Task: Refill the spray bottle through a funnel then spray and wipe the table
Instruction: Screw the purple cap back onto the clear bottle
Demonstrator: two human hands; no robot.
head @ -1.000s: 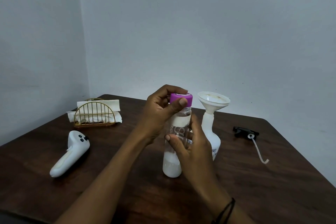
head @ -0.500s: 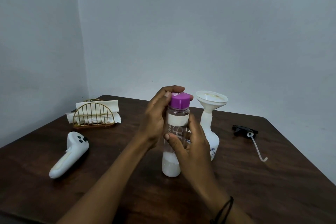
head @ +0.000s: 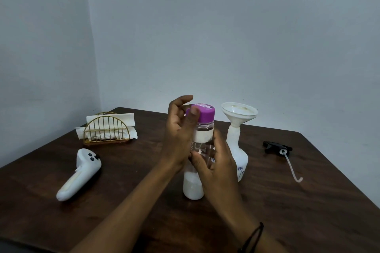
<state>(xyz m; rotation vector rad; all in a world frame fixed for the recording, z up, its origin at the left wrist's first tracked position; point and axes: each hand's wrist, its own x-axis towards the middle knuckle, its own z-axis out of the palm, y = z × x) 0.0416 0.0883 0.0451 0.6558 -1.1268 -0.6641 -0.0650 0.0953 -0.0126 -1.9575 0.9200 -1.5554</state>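
Both hands are on the clear plastic water bottle (head: 202,150) standing upright on the dark wooden table (head: 144,201), just in front of the white spray bottle (head: 239,156). The right hand (head: 218,162) wraps curled fingers round the bottle's middle, steadying it. The left hand (head: 181,129) is up at the purple screw cap (head: 202,113), thumb pressed on its side, the other fingers arched behind it — looks like the cap is coming off. The white plastic funnel (head: 239,112) sits in the spray bottle's neck, ready; the black trigger head with its dip tube (head: 277,147) lies well apart to the right. My advice: keep the base planted and the lower grip firm, turn only the cap, and mind that elbow — the funnel looks top-heavy and very near.
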